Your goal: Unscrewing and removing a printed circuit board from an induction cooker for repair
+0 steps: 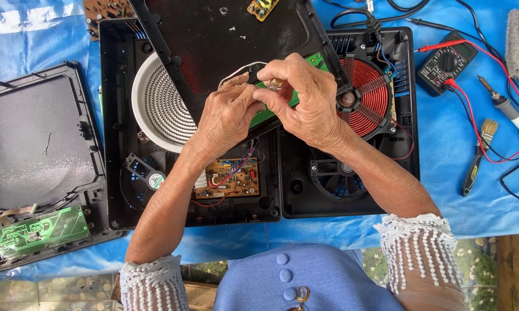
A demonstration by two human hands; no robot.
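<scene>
Both my hands meet over an opened black double cooker base (pixel 115 173). My left hand (pixel 228 115) and my right hand (pixel 308 101) pinch a narrow green circuit board (pixel 265 115) fixed to the edge of a black top panel (pixel 213 34). My right fingertips close on a small brass-coloured part (pixel 275 84) on that board. A white wire (pixel 236 70) loops out from under my left fingers. Below my hands sits a brown circuit board (pixel 232 178) with red and blue wires.
A white ribbed round heater (pixel 158 109) lies left, a red copper coil (pixel 370 95) right, a fan (pixel 334 181) below it. A second black panel (pixel 35 144) with a green board (pixel 40 230) lies far left. A multimeter (pixel 446 63), brush (pixel 478 158) and soldering iron (pixel 510 109) lie right.
</scene>
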